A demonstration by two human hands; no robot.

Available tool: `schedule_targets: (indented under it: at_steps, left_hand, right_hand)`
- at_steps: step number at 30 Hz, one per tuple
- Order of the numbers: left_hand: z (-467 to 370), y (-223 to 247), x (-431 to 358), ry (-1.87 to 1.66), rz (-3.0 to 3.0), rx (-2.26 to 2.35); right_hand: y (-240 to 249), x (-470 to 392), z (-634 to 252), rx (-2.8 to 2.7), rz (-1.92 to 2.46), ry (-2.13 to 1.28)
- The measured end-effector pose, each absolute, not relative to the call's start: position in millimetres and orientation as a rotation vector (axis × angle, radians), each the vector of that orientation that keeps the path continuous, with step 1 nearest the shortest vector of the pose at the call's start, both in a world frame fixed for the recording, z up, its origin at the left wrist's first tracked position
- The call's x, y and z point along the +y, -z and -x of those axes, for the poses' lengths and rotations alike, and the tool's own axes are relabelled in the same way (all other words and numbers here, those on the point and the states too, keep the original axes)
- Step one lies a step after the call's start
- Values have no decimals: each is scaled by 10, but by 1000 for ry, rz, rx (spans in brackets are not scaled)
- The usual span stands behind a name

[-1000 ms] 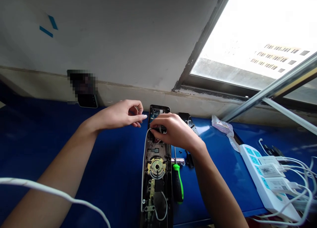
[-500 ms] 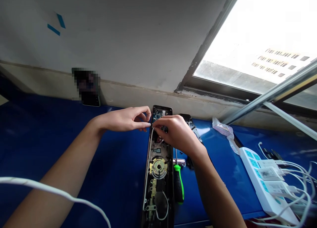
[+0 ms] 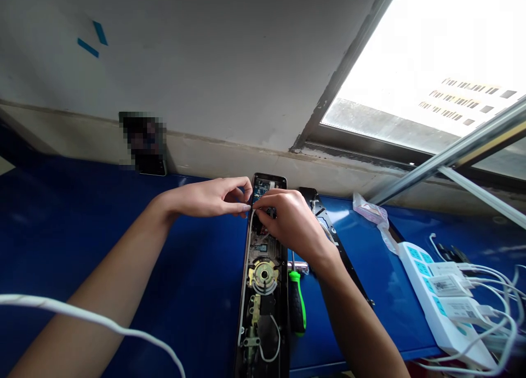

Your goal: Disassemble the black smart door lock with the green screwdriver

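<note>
Cable, nearest: a white cable [image 3: 94, 319] crossed low over my left forearm, touching nothing I worked on.
Lock body: the open lock [image 3: 263, 290] lay lengthwise away from me on the blue bench [image 3: 184, 290], insides up so its parts were reachable.
Screwdriver: a green-handled screwdriver [image 3: 296, 307] lay just beside the lock's right edge, close for pick-up.
Right hand: my right hand [image 3: 290, 222] curled over the lock's far end, fingertips pinched on a small part there; what exactly, I cannot tell.
Left hand: my left hand [image 3: 213, 197] met it from the left, thumb and forefinger nearly closed at the same spot; what they held I cannot tell.
Power strip: a white power strip [image 3: 444, 298] with plugs sat well apart at right.
</note>
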State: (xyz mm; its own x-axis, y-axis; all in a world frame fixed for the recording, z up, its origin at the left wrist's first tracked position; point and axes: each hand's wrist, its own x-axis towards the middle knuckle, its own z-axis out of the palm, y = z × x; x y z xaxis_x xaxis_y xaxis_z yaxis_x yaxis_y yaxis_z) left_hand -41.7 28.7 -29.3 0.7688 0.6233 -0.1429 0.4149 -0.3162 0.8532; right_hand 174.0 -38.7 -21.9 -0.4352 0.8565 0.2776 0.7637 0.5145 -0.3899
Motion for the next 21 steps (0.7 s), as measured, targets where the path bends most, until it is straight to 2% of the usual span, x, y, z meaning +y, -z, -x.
schedule_targets:
  at_steps: [21]
  left_hand:
    - [433,304,316,-272,-1856,735]
  right_hand:
    - [329,-360,-1705,-2289,1363,-174]
